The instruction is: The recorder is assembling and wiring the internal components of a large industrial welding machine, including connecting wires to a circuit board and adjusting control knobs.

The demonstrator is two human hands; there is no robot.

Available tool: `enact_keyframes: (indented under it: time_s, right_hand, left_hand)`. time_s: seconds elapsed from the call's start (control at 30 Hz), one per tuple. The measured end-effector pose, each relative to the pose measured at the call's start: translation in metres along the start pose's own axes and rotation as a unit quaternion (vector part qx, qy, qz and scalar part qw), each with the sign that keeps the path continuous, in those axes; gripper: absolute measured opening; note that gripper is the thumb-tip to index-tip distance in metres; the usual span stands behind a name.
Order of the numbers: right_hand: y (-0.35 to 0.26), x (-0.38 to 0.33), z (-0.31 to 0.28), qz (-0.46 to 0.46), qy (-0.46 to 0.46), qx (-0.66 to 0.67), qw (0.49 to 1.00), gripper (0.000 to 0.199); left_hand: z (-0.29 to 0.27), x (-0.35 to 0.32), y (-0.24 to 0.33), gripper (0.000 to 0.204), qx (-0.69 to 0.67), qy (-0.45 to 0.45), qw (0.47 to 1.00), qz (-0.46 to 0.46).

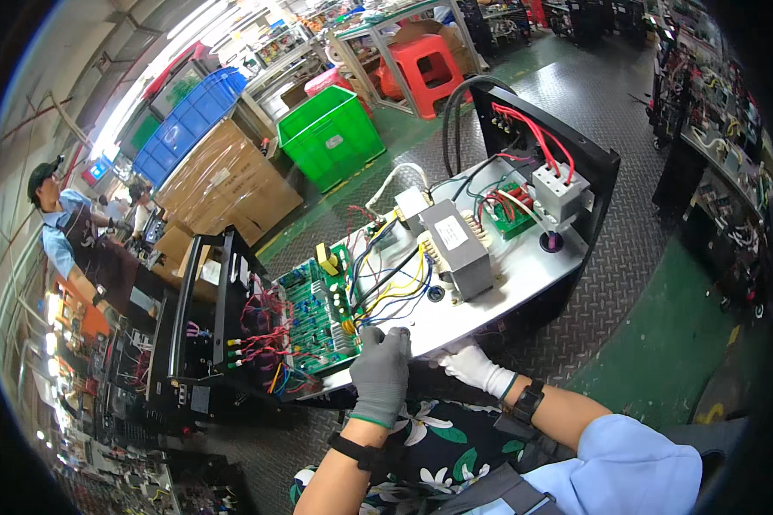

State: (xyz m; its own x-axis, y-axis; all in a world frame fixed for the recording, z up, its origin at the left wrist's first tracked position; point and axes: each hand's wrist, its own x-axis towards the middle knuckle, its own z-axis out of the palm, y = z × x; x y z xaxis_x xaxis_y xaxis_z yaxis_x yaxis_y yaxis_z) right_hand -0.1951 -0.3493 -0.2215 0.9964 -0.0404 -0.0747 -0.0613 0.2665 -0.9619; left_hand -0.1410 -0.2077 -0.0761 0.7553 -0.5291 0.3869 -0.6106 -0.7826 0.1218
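The metal chassis (pixel 515 296) lies directly in front of the person, its pale plate running slantwise from the lower left to the upper right between two black end panels. The left hand (pixel 381 369), in a grey glove, is at the near edge of the plate, just beside the large green circuit board (pixel 305 313); its fingers are curled inward, and whether they are clamped on anything cannot be told. The right hand (pixel 474 365), in a white glove, is a little farther right along the same edge, its fingertips partly hidden at the plate's rim, so I cannot tell whether it grips. The two hands are near each other but apart. A big grey transformer (pixel 465 257) sits mid-plate, with yellow, blue and black wires (pixel 408 283) running between it and the circuit board. Toward the far end are a smaller green board (pixel 511 210) and a grey block (pixel 558 196) with thick red cables (pixel 537 129) leading up to the right-hand panel. Beyond the chassis, a green crate (pixel 343 142) stands on the floor near a cardboard box (pixel 223 180), a blue crate (pixel 189 116) and a red stool (pixel 428 70). At the left, a co-worker (pixel 69 232) in a dark cap stands near other equipment.
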Motion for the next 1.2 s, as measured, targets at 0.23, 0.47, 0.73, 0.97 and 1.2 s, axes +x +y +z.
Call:
enact_keyframes:
  time_s: [0.23,0.47,0.73,0.97,1.2]
  right_hand:
    - [-0.009,0.017,-0.001,-0.031,0.044,-0.438,0.897,0.032]
    - [0.017,-0.001,-0.025,-0.029,-0.114,-0.699,0.706,0.026]
    - [-0.042,-0.074,-0.037,-0.214,-0.027,-0.484,0.848,0.024]
    - [-0.079,-0.078,-0.016,-0.319,-0.015,-0.473,0.821,0.019]
    - [-0.087,-0.092,0.002,-0.201,-0.058,-0.214,0.954,0.039]
  left_hand:
    - [-0.006,0.004,-0.012,0.03,0.053,-0.09,0.989,0.103]
    - [-0.007,0.0,-0.006,0.03,0.112,-0.109,0.972,0.173]
    - [-0.039,-0.051,0.0,0.028,-0.204,-0.003,0.978,0.05]
    - [-0.075,-0.071,0.032,0.029,-0.288,-0.071,0.953,0.06]
    - [-0.047,-0.069,0.035,0.014,-0.289,-0.038,0.955,0.059]
